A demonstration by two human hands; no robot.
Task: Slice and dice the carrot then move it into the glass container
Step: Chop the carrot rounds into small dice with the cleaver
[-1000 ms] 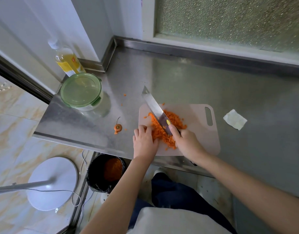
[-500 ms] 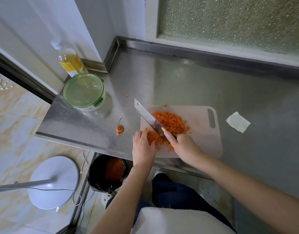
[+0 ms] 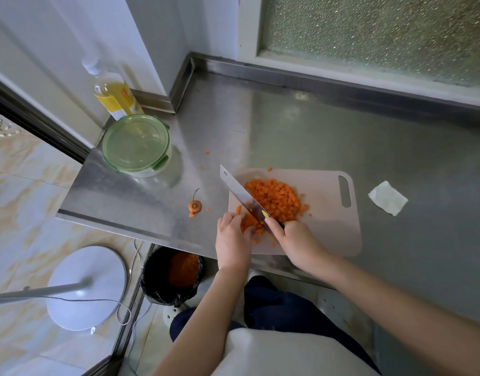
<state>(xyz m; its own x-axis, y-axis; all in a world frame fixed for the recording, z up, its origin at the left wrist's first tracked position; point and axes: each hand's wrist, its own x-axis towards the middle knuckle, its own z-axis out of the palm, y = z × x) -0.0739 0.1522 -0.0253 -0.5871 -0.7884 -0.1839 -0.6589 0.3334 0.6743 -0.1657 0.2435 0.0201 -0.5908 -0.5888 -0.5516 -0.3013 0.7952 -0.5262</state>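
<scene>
Diced carrot [image 3: 274, 198]: a heap of small cubes at the centre of the cutting board [image 3: 325, 229], middle of frame. A few cubes have strayed onto the desk [image 3: 287, 126] to the upper left of the board.

Carrot strips [image 3: 247, 222]: a small undiced bunch at the board's lower left corner, touching the heap.

Left hand [image 3: 232, 237]: fingers bent down over the strips, pinning them.

Right hand [image 3: 293, 237]: fingers wrapped round the handle of the knife [image 3: 240, 195], forefinger laid along the blade's back. The blade slants toward upper left, its heel at the strips.

Carrot top [image 3: 194, 206]: cut off, lying on the desk left of the board.

Glass container [image 3: 137, 146]: upper left, well apart from the board. Green lid on, no carrot seen inside.

Also present: bottle [image 3: 112, 93] behind the container, folded paper [image 3: 387, 198] right of the board, bin [image 3: 173, 275] below the desk edge.

Progress, as judged: dicing is nearly finished, with one small bunch left. Opening the container and moving the carrot over are not yet begun.
</scene>
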